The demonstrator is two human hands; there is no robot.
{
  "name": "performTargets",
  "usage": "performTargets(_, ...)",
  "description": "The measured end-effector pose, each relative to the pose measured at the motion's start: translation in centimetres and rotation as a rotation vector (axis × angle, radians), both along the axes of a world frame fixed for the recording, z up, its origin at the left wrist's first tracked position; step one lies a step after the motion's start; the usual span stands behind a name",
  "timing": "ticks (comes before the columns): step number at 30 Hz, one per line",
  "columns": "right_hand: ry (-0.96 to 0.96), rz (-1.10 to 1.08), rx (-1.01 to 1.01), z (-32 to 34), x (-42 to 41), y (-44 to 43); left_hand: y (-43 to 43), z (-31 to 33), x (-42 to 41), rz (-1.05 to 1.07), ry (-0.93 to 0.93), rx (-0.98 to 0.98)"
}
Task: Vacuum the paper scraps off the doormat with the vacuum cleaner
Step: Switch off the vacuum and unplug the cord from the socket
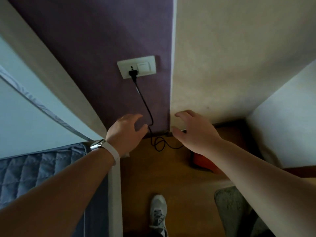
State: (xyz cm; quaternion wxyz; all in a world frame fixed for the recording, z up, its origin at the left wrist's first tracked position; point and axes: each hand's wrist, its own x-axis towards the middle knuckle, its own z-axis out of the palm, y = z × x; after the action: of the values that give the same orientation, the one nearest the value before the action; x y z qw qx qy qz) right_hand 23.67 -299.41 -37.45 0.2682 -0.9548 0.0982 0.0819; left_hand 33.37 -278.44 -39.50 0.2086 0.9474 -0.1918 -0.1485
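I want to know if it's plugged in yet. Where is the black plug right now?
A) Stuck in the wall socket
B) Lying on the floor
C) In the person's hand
A: the black plug sits in the white socket plate on the purple wall, and its cord hangs down to the floor.

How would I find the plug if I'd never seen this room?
Look at the purple wall. A white plate sits on it, with a switch at its right. The plug is the only black thing on it, its cable hanging below.
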Motion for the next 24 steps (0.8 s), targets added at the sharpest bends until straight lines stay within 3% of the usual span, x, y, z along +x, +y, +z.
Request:
performTargets(5,-0.034,-0.09,0.103,0.1,6.5,3.4,0.1,-1.0,3.2,-0.015,0.173,-0.023)
performTargets(8,-0.053,-0.096,0.163,0.4,11.0,5.2,-0.3,-2.3,5.8,-0.005,0.389,-0.271)
performTargets(14,-0.058,-0.189,0.164,-0.4,17.7,7.0,-1.8,-3.2,8.7,-0.194,0.533,-0.561)
performTargets(18,-0.066,-0.182,0.133,-1.2,17.9,6.9,-2.1,-4.4,9.0,-0.158,0.706,-0.587)
performTargets(24,-0.133,-0.14,0.126,-1.6,17.8,6.7,-1.1,-5.7,8.8,-0.107,0.678,-0.482)
